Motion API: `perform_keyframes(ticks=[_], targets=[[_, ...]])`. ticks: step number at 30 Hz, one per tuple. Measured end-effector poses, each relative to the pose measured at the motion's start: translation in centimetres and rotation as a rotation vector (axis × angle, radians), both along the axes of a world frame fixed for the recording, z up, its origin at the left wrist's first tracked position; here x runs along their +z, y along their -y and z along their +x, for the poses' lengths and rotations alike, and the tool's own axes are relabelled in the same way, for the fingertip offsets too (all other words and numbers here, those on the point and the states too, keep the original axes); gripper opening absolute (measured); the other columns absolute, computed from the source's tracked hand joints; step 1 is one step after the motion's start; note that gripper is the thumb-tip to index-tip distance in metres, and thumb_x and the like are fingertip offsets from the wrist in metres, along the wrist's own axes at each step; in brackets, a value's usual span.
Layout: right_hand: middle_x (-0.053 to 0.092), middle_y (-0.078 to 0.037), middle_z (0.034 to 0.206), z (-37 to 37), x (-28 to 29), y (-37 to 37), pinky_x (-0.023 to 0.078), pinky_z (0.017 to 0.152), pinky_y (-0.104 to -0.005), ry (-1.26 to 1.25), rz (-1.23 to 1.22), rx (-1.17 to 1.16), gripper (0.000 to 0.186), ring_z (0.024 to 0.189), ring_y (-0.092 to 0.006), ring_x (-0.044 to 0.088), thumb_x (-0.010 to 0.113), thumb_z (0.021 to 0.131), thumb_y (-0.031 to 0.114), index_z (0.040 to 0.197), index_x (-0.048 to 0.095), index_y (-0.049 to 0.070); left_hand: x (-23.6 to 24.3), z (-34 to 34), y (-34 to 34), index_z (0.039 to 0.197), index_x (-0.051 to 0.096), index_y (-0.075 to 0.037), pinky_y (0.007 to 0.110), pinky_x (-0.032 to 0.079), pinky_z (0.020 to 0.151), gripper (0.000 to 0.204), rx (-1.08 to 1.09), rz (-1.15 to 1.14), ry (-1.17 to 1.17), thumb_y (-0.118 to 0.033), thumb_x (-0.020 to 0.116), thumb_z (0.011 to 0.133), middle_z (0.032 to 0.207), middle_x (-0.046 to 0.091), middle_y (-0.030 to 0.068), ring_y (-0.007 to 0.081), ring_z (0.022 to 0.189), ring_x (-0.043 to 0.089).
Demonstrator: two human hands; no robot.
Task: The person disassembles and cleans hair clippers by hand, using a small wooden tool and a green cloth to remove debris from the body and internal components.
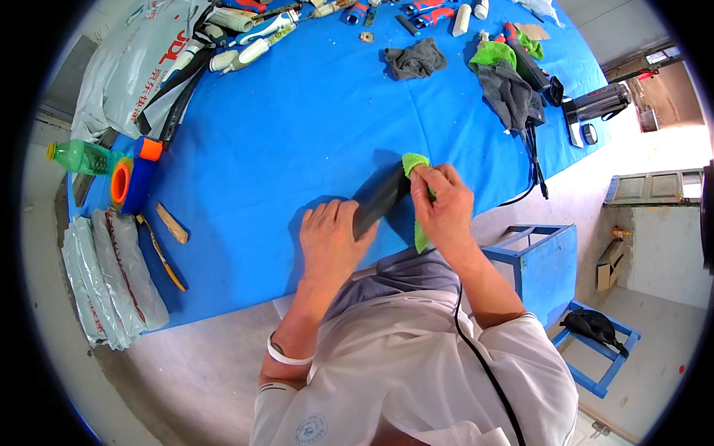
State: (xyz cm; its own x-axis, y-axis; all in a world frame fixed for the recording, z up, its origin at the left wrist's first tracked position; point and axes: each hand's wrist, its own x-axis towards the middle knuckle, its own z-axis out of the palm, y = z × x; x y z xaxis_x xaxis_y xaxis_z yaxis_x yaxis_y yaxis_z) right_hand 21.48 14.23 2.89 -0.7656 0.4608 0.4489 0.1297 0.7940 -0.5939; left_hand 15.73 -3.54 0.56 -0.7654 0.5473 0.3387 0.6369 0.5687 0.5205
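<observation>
A dark grey, tube-shaped object lies slantwise over the front part of the blue-covered table. My left hand is closed around its near left end. What kind of thing it is does not show. At its far right end, my right hand pinches a bright green cloth against it. A corner of that cloth hangs down below my right hand. My fingers hide part of both the cloth and the tube's end.
Grey plastic mailing bags and an orange-and-blue tape dispenser lie left, beside a green bottle. Tools with red-blue handles and a grey cloth lie at the back. Black cables hang over the right edge near a blue stool.
</observation>
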Motion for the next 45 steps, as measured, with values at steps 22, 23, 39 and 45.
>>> perform_keyframes(ticks=[22, 23, 39, 45], targets=[[0.062, -0.009, 0.080, 0.8, -0.7, 0.6, 0.048, 0.051, -0.0358, -0.051, 0.074, 0.026, 0.013, 0.060, -0.0268, 0.061, 0.073, 0.080, 0.007, 0.093, 0.070, 0.009, 0.0, 0.1, -0.1, 0.086, 0.061, -0.008, 0.040, 0.043, 0.069, 0.033, -0.001, 0.000, 0.001, -0.024, 0.082, 0.067, 0.078, 0.061, 0.0068, 0.0274, 0.074, 0.060], [0.061, -0.009, 0.079, 1.0, -0.7, 1.2, 0.048, 0.051, -0.0361, -0.038, 0.073, 0.079, 0.014, 0.060, -0.0268, 0.062, 0.073, 0.080, 0.007, 0.093, 0.070, 0.009, 0.0, 0.0, -0.1, 0.086, 0.061, -0.008, 0.040, 0.042, 0.069, 0.033, -0.004, -0.006, 0.005, -0.023, 0.082, 0.066, 0.078, 0.061, 0.0067, 0.0275, 0.074, 0.060], [0.062, -0.009, 0.082, 1.4, -2.1, 2.5, 0.050, 0.050, -0.0369, -0.043, 0.017, 0.155, 0.016, 0.060, -0.0276, 0.061, 0.074, 0.078, 0.008, 0.094, 0.070, 0.010, -0.4, -0.1, 0.1, 0.087, 0.061, -0.008, 0.040, 0.043, 0.068, 0.031, -0.003, -0.039, -0.015, -0.022, 0.080, 0.068, 0.078, 0.061, 0.0067, 0.0268, 0.074, 0.059], [0.060, -0.008, 0.078, 1.1, -1.5, 2.4, 0.049, 0.050, -0.0351, -0.044, 0.088, 0.242, 0.014, 0.062, -0.0255, 0.062, 0.073, 0.079, 0.009, 0.092, 0.070, 0.010, -0.1, 0.0, 0.3, 0.086, 0.060, -0.008, 0.040, 0.043, 0.069, 0.030, -0.009, -0.048, 0.007, -0.022, 0.079, 0.068, 0.079, 0.060, 0.0068, 0.0272, 0.075, 0.059]])
